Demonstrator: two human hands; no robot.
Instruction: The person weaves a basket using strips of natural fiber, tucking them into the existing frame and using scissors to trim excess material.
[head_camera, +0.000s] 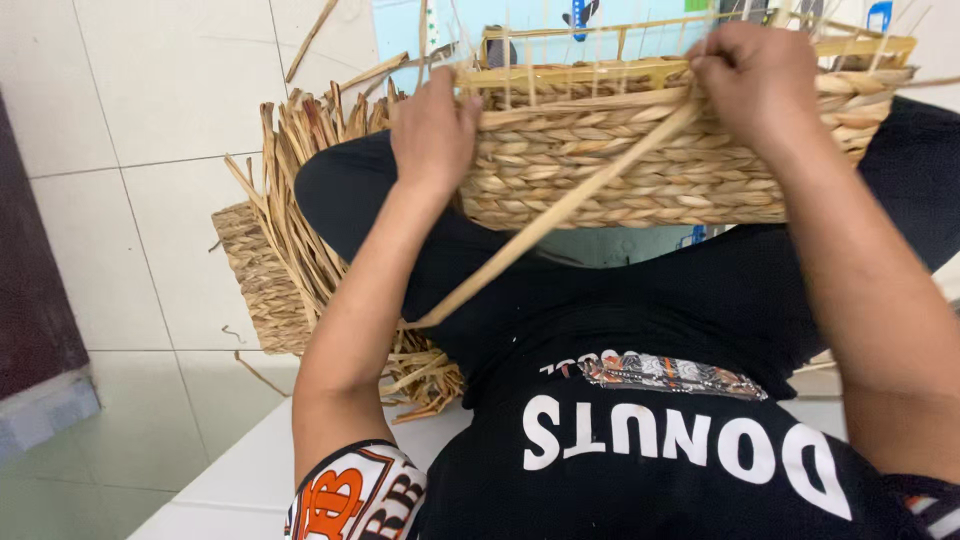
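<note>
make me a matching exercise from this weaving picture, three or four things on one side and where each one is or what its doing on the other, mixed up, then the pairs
Things:
1. left hand
2. right hand
3. loose straw strand
4. bundle of dried straw

Places or states:
A. heaped on the tiled floor beside the left knee
B. runs slantwise down across the basket's woven wall
C. grips the left end of the woven basket
D. pinches at the basket's rim, at the strand's upper end

Pairs: 1-C, 2-D, 3-B, 4-A
</note>
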